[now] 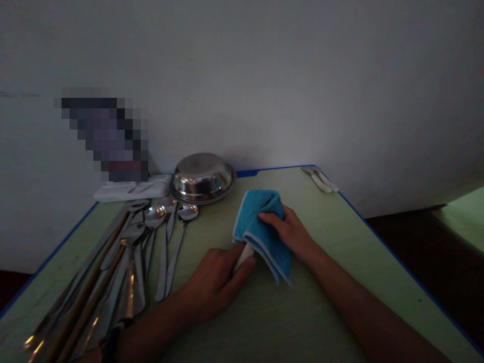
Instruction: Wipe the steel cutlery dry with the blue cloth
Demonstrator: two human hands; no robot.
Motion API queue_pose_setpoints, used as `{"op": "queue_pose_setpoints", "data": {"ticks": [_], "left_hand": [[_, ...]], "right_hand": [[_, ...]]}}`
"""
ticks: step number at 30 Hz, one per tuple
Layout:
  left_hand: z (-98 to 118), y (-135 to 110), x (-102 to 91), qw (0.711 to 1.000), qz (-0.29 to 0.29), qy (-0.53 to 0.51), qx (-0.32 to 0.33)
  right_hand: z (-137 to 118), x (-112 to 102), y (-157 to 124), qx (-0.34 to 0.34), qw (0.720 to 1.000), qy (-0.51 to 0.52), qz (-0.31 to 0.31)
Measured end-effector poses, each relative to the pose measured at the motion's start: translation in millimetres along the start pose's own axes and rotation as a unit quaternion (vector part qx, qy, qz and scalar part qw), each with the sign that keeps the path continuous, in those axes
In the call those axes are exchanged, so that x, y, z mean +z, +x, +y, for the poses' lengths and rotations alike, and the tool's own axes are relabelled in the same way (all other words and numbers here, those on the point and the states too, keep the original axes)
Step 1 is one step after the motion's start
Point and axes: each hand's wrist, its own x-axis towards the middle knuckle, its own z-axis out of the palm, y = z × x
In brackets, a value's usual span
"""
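Observation:
Above the middle of the table, my left hand (pixel 223 277) is closed round a white handle (pixel 244 256). The far end of that utensil is covered by a blue cloth (pixel 257 217) with a pale edge, so its kind does not show. My right hand (pixel 291 229) grips the cloth from the right, thumb on top, with the cloth folded over the hidden end. Left of my hands lie several metal spoons and long-handled utensils, among them a spoon (pixel 188 213) nearest the bowl.
An upside-down steel bowl (pixel 204 176) stands by the wall. A white folded cloth (pixel 132 189) lies left of it, below a blurred-out object (pixel 109 136). Two white-handled utensils (pixel 321 181) rest at the far right corner of the green table (pixel 340 242), which has a blue edge.

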Motion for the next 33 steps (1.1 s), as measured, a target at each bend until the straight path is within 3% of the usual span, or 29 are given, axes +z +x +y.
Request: {"op": "queue_pose_setpoints", "data": {"ticks": [28, 33], "left_hand": [[0.6, 0.2, -0.6, 1.000, 0.001, -0.004, -0.002], [1.7, 1.1, -2.6, 1.000, -0.007, -0.012, -0.007]], "right_hand": [[1.6, 0.3, -0.1, -0.005, 1.000, 0.010, -0.011], [4.5, 1.8, 0.2, -0.015, 1.000, 0.000, 0.026]]}}
